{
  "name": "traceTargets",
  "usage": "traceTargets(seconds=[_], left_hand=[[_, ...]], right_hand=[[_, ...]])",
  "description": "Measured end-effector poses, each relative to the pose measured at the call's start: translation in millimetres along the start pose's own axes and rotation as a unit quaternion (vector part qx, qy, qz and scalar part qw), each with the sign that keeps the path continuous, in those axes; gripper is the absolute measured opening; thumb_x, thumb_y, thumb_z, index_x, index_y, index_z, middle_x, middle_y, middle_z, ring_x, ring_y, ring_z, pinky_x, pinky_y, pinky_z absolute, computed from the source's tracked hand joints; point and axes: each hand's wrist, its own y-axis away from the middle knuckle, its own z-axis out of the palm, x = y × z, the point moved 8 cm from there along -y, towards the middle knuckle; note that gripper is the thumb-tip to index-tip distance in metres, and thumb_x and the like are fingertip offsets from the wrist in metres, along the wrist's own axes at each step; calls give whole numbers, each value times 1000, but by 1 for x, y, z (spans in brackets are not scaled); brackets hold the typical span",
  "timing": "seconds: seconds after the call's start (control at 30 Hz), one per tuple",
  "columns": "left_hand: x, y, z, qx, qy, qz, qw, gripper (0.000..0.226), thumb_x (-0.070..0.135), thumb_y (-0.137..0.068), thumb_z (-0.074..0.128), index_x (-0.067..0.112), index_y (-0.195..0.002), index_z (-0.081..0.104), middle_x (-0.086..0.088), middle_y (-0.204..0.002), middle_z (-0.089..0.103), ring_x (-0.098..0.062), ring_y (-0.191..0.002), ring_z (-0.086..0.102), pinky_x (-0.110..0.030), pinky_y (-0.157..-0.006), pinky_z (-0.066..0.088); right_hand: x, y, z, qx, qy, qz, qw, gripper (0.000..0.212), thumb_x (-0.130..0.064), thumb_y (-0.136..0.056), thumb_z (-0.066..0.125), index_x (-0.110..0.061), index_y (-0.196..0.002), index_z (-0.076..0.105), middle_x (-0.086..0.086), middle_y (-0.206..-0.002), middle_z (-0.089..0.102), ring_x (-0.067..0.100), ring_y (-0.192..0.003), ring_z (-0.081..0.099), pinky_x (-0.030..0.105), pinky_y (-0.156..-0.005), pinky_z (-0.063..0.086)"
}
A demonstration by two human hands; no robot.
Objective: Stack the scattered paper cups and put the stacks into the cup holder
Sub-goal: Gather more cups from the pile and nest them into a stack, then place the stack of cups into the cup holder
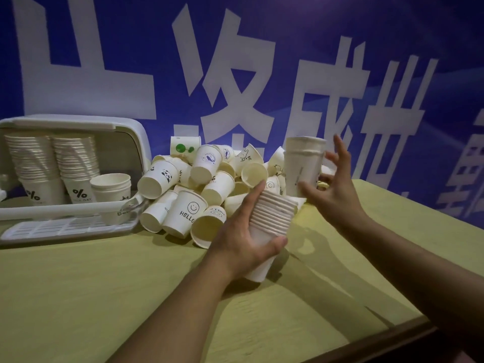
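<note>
The left hand is clamped around a nested stack of paper cups, thumb on the near side and fingers wrapped behind, holding it tilted with its open end up and toward the right; this attitude presents the mouth of the stack to receive more cups. The right hand is beside a short inverted group of cups, raised above that mouth. Its fingers are spread and largely straight, and it cannot be determined whether the thumb and lower fingers pinch the cups or have let go. The two hands are apart, close together over the far right part of the tabletop. The loose pile of cups lies against the far edge, at centre, mostly tipped on their sides and overlapping, so each must be picked out and turned before nesting. The cup holder stands at the far left corner, its lid raised, with two tall stacks and one short stack already inside. Judgement: stacking is partly complete; a large share of cups remains loose, and the held stack is not yet stowed.
</note>
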Motion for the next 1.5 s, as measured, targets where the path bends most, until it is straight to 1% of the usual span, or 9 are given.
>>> traceTargets(seconds=[0.27, 0.43, 0.53, 0.73, 0.83, 1.0, 1.2, 1.37, 1.5], left_hand=[[-3, 0, 1, 10, 5, -10, 1000, 115, 49, -77, 81, 71, -141, -12, 7, -145, 46, -14, -109, 59, -47, -91, 56], [-9, -1, -9, 77, 51, -6, 996, 127, 40, -76, 84, 74, -133, -24, -1, -145, 46, -12, -103, 64, -32, -82, 58], [-6, -1, -17, 106, 51, 4, 993, 128, 40, -76, 85, 70, -137, -23, 1, -155, 34, -14, -111, 60, -32, -86, 59], [0, 3, -34, 127, 53, 12, 990, 110, 35, -75, 85, 69, -135, 0, 12, -132, 41, -4, -100, 60, -25, -79, 58], [-5, 11, -53, 140, 19, -18, 990, 101, 37, -75, 85, 63, -132, 7, 8, -127, 43, -9, -97, 61, -36, -80, 61], [-26, 53, -119, 160, -45, -65, 984, 96, 40, -75, 84, 58, -134, 11, 11, -126, 46, -5, -95, 61, -22, -73, 54], [-31, 86, -220, 292, -134, -101, 941, 92, 50, -79, 79, 56, -138, 9, 6, -138, 43, -22, -111, 58, -46, -88, 56], [-23, 71, -277, 374, -194, -73, 904, 92, 43, -83, 76, 41, -147, 10, 5, -129, 33, -23, -106, 55, -37, -77, 55], [-20, 38, -296, 399, -204, -45, 893, 90, 35, -87, 76, 32, -151, 13, -4, -148, 34, -16, -105, 48, -23, -73, 48]], right_hand=[[-23, 5, 26, -61, -39, 16, 997, 74, -17, -82, 77, -45, -136, 35, -8, -145, 38, 15, -108, 58, 30, -71, 60], [-19, 33, 51, -99, -91, 27, 990, 34, -24, -93, 65, -37, -123, 56, -12, -127, 60, 13, -113, 62, 34, -83, 59], [-22, 42, 56, -94, -81, 25, 992, 32, -24, -93, 65, -38, -121, 58, -11, -129, 59, 9, -111, 61, 33, -82, 60], [-42, 37, 62, -131, -53, 21, 990, 33, -28, -91, 68, -36, -121, 57, -11, -127, 59, 10, -109, 62, 34, -81, 60], [-48, 37, 82, -142, -71, 27, 987, 33, -30, -90, 68, -37, -120, 57, -15, -123, 60, 10, -108, 62, 38, -87, 58], [-64, 48, 151, -192, -137, 35, 971, 34, -29, -89, 70, -28, -121, 57, -7, -116, 60, 14, -101, 65, 37, -81, 61], [-71, 72, 245, -278, -233, 113, 925, 20, -21, -97, 60, -23, -117, 59, 9, -102, 65, 19, -78, 68, 26, -67, 58], [-49, 99, 285, -338, -272, 149, 889, 23, -1, -95, 55, -15, -112, 63, 13, -80, 63, 29, -64, 58, 31, -57, 51], [-32, 96, 290, -304, -354, 231, 854, 25, 8, -93, 50, -6, -110, 63, 16, -74, 58, 27, -59, 50, 35, -52, 44]])
